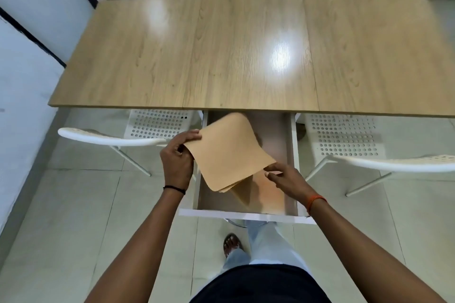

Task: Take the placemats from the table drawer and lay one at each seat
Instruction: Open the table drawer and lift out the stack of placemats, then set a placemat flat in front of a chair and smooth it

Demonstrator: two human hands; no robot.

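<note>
**Me:** Lifting the placemats [226,155] out of the drawer [246,215]. Left hand [176,158] has the upper-left corner pinched, thumb on top, fingers [190,134] curled over the edge. Right hand [286,178] sits at the lower-right edge, thumb and forefinger narrowed onto the sheet; looks like contact, though the pinch itself is half hidden.

**Other:** One mat or several?

**Me:** Several, I judge. Layered edges show at the near corner, low in the drawer. Count unclear.

**Other:** How does the stack lie?

**Me:** Long axis runs diagonally, from far-left up high to near-right down low. The far end curls up toward the table [246,56] edge; the near corner droops into the drawer. Another tan sheet seems to lie flat on the drawer floor beneath, or it may be the lining. Can't tell.

**Other:** What does the next move turn on?

**Me:** Clearing the table edge. The mats sit below and just in front of it, between my hands. The lift probably wants to come toward me and up, not straight up.

**Other:** Nearest seat?

**Me:** Two white chairs on my side: left chair [157,123] just beside my left hand, right chair [342,135] a little further from my right. Two more across the table, well apart from me. Table bare, no mat laid yet.

**Other:** Risk?

**Me:** Floppy material. Lower sheets could slip from the pinch.
</note>
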